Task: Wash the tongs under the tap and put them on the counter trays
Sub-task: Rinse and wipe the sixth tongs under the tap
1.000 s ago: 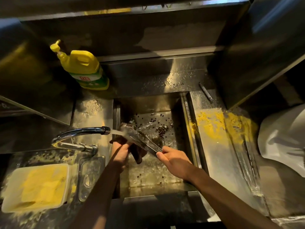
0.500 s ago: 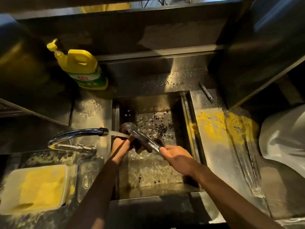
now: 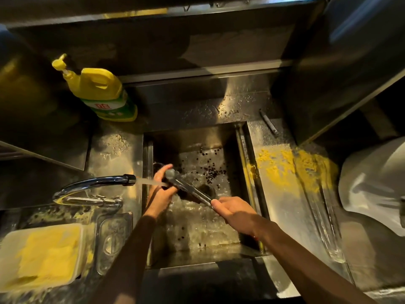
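Vs 0.5 s ago: L grip (image 3: 162, 189) fingers now curled up round tongs (image 3: 188, 189) head, were lower. R grip (image 3: 235, 212) clamps handle end. Tongs slant up-left from R grip to L grip, head in tap (image 3: 96, 183) stream. Tray (image 3: 81, 249) near-left of L grip: yellow residue. Sink (image 3: 190, 137) under both grips: water, dark specks.

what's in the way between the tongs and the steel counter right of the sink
Nothing visible blocks it. The left hand grips the tongs at the head, the right hand at the handle end, over the sink. Only its right rim lies between them and the yellow-smeared counter.
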A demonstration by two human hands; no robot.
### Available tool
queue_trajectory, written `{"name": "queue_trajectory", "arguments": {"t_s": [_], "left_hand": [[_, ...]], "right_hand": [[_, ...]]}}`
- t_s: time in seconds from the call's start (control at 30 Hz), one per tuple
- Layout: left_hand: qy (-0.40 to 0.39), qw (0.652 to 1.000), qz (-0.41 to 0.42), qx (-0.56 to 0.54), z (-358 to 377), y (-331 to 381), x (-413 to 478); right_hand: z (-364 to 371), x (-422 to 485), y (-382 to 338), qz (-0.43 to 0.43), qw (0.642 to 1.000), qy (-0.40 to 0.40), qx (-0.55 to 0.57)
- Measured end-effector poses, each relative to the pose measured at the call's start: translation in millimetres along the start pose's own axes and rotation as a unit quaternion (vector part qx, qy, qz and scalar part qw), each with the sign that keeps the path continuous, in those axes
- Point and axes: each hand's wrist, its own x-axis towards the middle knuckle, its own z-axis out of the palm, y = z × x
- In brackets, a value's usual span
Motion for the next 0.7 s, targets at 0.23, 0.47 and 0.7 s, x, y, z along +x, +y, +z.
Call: {"name": "queue_trajectory", "arguments": {"t_s": [0.23,0.47,0.7], "left_hand": [[0.068,0.924,-0.193,-0.323,25.4,-0.7,-15.6],[0.059,0.868,-0.233,-0.436,17.1,13.3,-15.7],[0.115,0.93,-0.239,-0.255,16.8,11.5,-9.0]], "right_hand": [[1.9,13.7,-27.7,-0.044,0.998,0.009,-0.034],[8.6,4.5,-3.3,-0.016,0.996,-0.014,-0.089],[5.3,6.3,-7.1,-0.031,0.995,-0.019,-0.096]]}}
